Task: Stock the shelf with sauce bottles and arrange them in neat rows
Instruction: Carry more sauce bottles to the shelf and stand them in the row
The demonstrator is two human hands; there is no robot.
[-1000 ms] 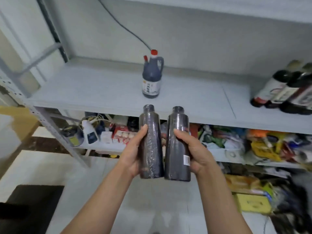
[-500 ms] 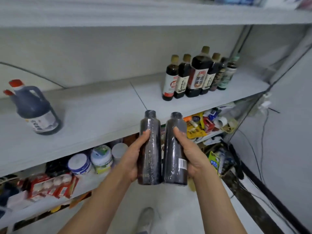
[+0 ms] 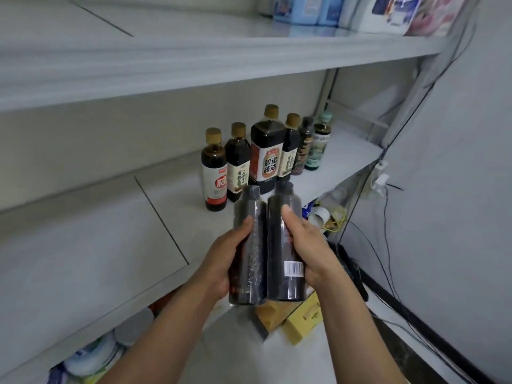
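I hold two dark sauce bottles upright, side by side, in front of the grey shelf. My left hand grips the left dark bottle; my right hand grips the right dark bottle, which carries a barcode sticker. Just beyond their caps, a row of several labelled sauce bottles stands on the shelf toward its right end, with tan caps on most. The held bottles hover over the shelf's front edge, close to the nearest shelved bottle.
An upper shelf hangs overhead with blue and white packages on it. Below, a lower shelf holds tubs and clutter. Yellow boxes lie on the floor. Cables run down the right wall.
The view has swung right and closer to the row of shelved bottles. The red-capped jug has left the view. Both hands still hold the two dark bottles together.
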